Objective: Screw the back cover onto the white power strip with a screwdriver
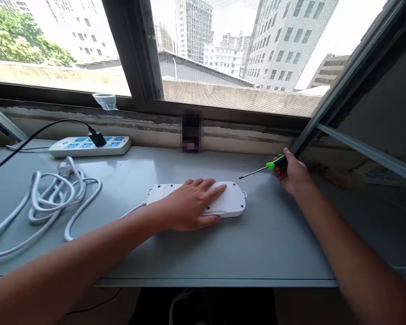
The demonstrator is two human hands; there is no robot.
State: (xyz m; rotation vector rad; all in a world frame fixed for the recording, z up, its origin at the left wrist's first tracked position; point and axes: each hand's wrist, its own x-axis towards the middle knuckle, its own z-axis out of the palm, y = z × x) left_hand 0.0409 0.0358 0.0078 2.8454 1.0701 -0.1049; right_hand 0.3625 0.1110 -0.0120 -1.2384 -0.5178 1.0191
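Note:
A white power strip (pixel 232 201) lies face down on the grey sill-top table (pixel 223 253), its back with small screw holes facing up. My left hand (pixel 189 205) lies flat on it, fingers stretched out and pressing it down. To the right, my right hand (pixel 292 174) is closed round the green-and-black handle of a screwdriver (pixel 257 170). The screwdriver's thin shaft points left, its tip just above the table a short way beyond the strip's far right corner. The strip's white cord (pixel 47 198) runs off left into a loose coil.
A second white power strip (pixel 88 145) with blue sockets and a black plug sits at the back left. A small clear cup (pixel 104 101) stands on the window ledge. A dark blurred object (pixel 191 131) leans against the wall. An open window frame (pixel 358 149) juts in at right.

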